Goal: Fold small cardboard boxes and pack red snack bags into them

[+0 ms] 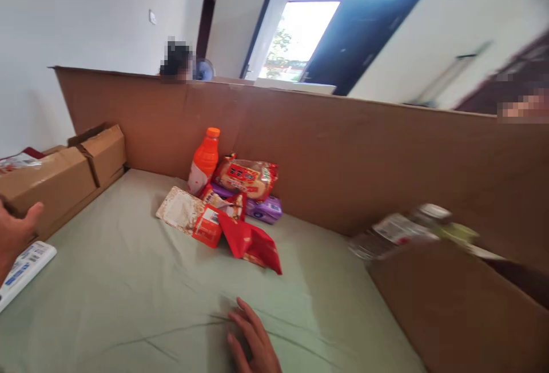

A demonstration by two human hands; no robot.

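Observation:
My right hand (253, 341) lies flat on the pale green cloth (128, 293) at the bottom centre, fingers stretched out and holding nothing. My left hand (15, 235) shows at the left edge, thumb raised and open, beside a cardboard box (51, 181) and just above a white labelled packet (23, 270). A little way beyond my right hand sits a pile of snacks: an orange bottle (205, 158) standing upright, a red biscuit packet (246, 177), a purple packet (263, 210), a flat beige-and-red packet (189, 215) and a crumpled red wrapper (251, 244).
A tall cardboard wall (343, 150) runs behind the table. At the right, another cardboard box (454, 304) holds blurred bottles (403, 230). A person's head shows above the wall at the back left. An open doorway lies beyond.

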